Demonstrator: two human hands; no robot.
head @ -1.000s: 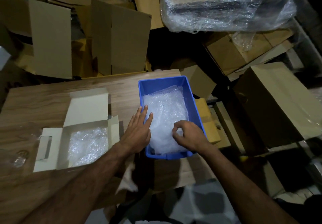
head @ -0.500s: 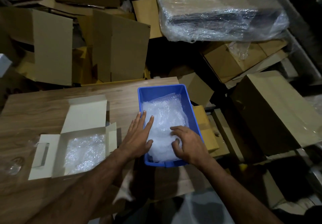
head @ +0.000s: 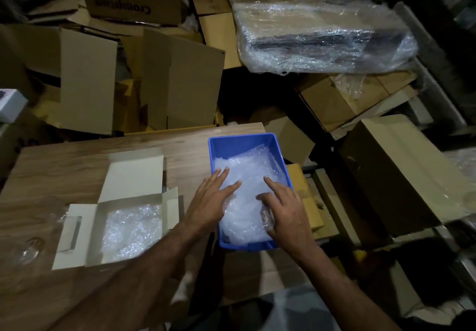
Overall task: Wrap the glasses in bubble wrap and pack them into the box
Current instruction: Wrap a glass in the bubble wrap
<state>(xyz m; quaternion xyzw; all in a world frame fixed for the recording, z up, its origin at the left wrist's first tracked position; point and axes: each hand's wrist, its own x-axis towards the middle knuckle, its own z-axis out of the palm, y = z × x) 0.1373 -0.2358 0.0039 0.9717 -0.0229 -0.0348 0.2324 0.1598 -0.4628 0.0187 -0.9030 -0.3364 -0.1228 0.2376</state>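
A blue plastic bin (head: 242,141) stands at the right end of the wooden table and holds a pile of bubble wrap (head: 248,176). My left hand (head: 210,203) lies flat on the pile's left side with fingers spread. My right hand (head: 286,211) rests on the pile's right side, fingers apart and curled into the wrap. To the left, a white cardboard box (head: 85,227) sits open with bubble wrap (head: 131,229) lining its inside. A clear glass (head: 28,249) lies on the table at the far left, dim and hard to make out.
The wooden table (head: 77,160) ends just right of the bin. Beyond it stand stacked brown cartons (head: 180,83) and a bundle wrapped in plastic film (head: 319,34). More cartons (head: 401,171) crowd the floor on the right.
My right hand has opened from a pinch on the wrap to spread fingers resting on the pile. My left hand has slid further onto the wrap. The view has tilted up a little.
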